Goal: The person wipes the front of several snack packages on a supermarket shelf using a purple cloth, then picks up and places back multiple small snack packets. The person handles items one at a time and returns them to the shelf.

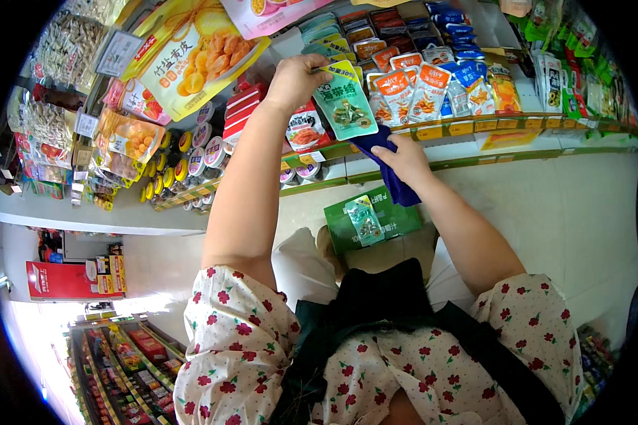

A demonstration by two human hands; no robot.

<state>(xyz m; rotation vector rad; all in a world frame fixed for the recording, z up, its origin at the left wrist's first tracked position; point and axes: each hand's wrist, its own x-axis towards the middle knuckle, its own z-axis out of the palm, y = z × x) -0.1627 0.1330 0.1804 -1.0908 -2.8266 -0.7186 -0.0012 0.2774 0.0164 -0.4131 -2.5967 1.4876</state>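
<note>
My left hand [299,81] pinches the top of a green and yellow snack pouch [348,109], which hangs in front of the shelf with its printed face towards me. Lower and to the right, my right hand [405,159] grips a dark purple cloth [396,183]. The cloth's upper end is at the pouch's bottom edge; whether they touch I cannot tell. A similar green pouch [363,220] lies flat on a green cardboard box [404,220] below, between my knees. Behind the held pouch are a red and white snack packet [307,130] and rows of orange and white pouches [429,93].
The shelf edge [473,126] carries price tags and curves across the view. To the left stand jars with yellow and white lids [196,159] and a large yellow dried-fruit bag [191,64]. Another stocked shelf [133,366] is at lower left, near a red panel [58,280].
</note>
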